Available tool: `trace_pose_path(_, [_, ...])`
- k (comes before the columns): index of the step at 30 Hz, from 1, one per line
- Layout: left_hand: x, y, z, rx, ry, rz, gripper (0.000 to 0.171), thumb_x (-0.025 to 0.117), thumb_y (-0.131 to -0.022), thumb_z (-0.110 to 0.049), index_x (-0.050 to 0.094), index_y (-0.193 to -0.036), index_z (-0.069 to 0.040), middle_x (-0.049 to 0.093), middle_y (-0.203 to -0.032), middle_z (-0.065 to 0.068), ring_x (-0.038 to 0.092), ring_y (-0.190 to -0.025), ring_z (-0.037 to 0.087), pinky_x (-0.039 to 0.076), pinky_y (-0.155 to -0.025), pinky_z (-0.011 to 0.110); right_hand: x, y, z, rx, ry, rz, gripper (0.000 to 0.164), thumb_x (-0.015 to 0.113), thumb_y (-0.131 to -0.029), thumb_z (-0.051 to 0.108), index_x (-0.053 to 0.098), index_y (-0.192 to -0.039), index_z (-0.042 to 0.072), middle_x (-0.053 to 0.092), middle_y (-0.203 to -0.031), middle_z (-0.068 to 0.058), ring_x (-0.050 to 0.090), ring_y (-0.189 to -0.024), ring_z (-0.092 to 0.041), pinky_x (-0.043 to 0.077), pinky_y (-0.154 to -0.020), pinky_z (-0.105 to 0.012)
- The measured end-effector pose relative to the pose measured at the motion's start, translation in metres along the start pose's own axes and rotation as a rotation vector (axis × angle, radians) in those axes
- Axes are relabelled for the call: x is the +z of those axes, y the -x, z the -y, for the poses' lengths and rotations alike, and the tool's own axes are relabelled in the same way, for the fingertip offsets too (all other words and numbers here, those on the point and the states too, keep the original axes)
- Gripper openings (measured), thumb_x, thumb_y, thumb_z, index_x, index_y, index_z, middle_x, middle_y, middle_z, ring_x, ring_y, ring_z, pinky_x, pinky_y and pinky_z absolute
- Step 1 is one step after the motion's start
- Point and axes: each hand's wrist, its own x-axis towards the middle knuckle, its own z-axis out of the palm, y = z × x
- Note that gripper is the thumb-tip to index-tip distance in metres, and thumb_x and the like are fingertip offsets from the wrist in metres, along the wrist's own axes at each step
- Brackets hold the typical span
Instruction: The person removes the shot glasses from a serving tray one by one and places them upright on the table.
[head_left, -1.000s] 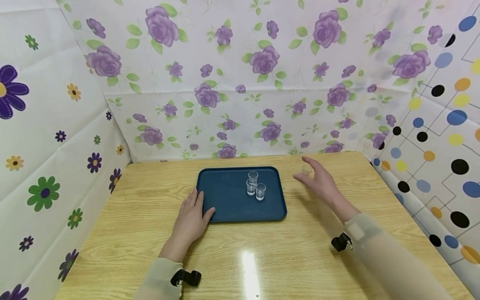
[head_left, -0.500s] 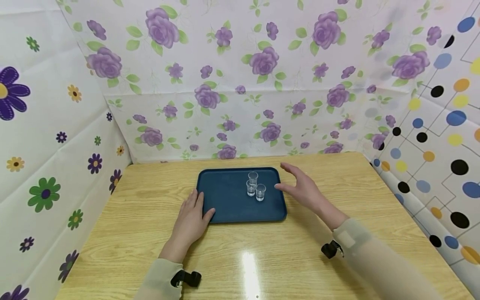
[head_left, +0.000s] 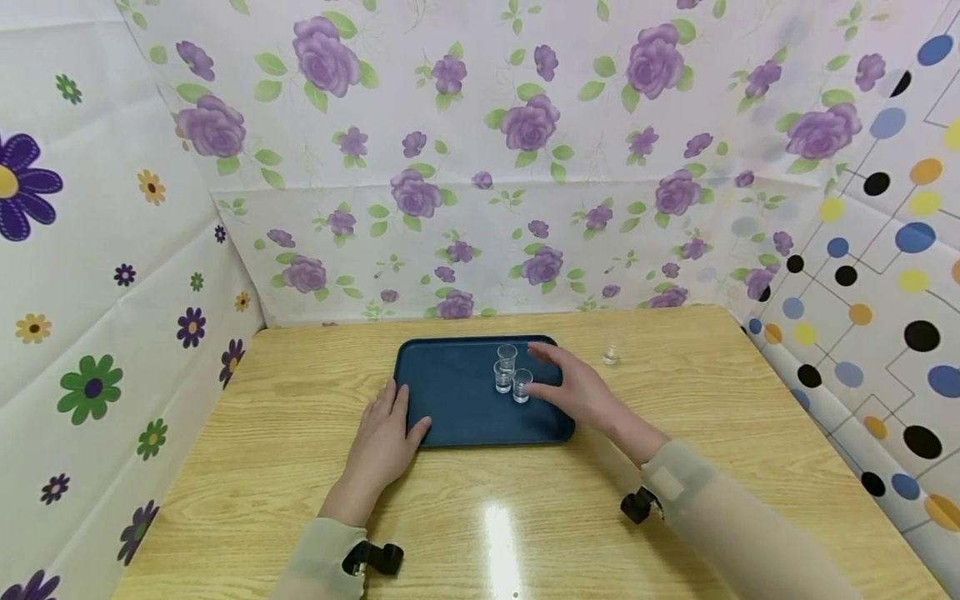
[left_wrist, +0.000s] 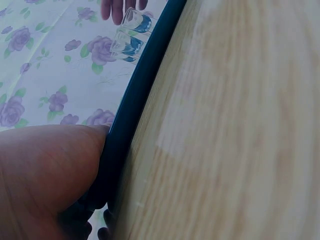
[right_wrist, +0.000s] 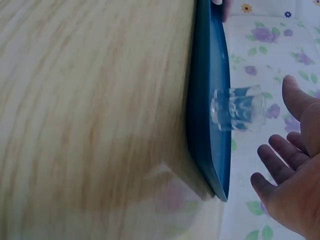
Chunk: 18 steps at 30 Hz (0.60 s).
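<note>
A dark blue rectangular tray [head_left: 465, 417] lies on the table with three small clear shot glasses standing on its right half: a back glass [head_left: 507, 357], a left glass [head_left: 502, 379] and a front glass [head_left: 522, 385]. My left hand [head_left: 382, 433] rests on the tray's left edge, its fingers lying along the rim and the thumb over the front-left part. Above the tray's right side, my right hand [head_left: 581, 392] is spread, thumb apart from the fingers, holding nothing. Its thumb tip appears close to the front glass; in the right wrist view the hand [right_wrist: 295, 165] is apart from the glasses [right_wrist: 239, 107].
Another clear shot glass [head_left: 611, 352] stands on the wooden table [head_left: 675, 375], right of the tray. A floral cloth [head_left: 480, 242] hangs behind the table, with patterned cloths at both sides. A bright reflection lies on the table's front.
My right hand has moved left from around the lone glass to over the tray's right side, leaving that glass on the table. My left hand and the tray have stayed put.
</note>
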Motion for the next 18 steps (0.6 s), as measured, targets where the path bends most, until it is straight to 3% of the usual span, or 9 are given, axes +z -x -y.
trace_pose_path(18, [0.000,-0.001,0.000,-0.002,0.002,0.008,0.079,0.062,-0.116,-0.039,0.030,-0.170,0.008,0.018,-0.178,0.031,0.017,-0.166,0.047,0.015,-0.134,0.063,0.018,-0.003,-0.001,0.046,-0.009,0.028,0.069,0.085,-0.101,0.033,0.057,-0.160,0.012,0.062,-0.155,-0.011,0.059,-0.143,-0.033,0.052,-0.115,-0.052])
